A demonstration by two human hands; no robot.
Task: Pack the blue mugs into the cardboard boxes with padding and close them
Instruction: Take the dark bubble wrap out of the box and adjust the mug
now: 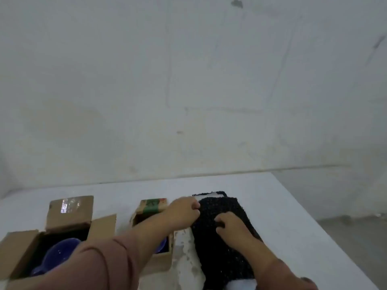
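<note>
**Gripping black padding (219, 243) beside two open boxes**

1. Left hand (184, 210): stretched across the right box. Its fingers (195, 206) are curled, and the far left edge of the black padding is pinched between them and the thumb.
2. Right hand (230, 226): set on top of the black padding, nearer the body. Its fingers (219, 223) are curled down into the surface, and the padding is gripped there.
3. Black padding: a dark, knobbly sheet laid flat on the tabletop (303, 216), to the right of both boxes. A white layer (207, 194) and a further dark edge are seen just beyond its far end.
4. Left box (69, 212): cardboard, with its flaps stood open. Shiny tape is seen on the far flap, and the inside is lined in black.
5. Left mug (60, 254): blue and glossy, seated inside the left box. Its near side is hidden by the left sleeve (100, 264).
6. Right box (146, 208): cardboard and open, with green and red print on its far flap. It is largely covered by the left forearm.
7. Right mug (163, 245): only a blue sliver is seen inside the right box, below the forearm.
8. White strip (184, 248): rough-edged, lying between the right box and the black padding. Its material cannot be told.
9. Wall (188, 80): pale and marked, behind the tabletop.
</note>
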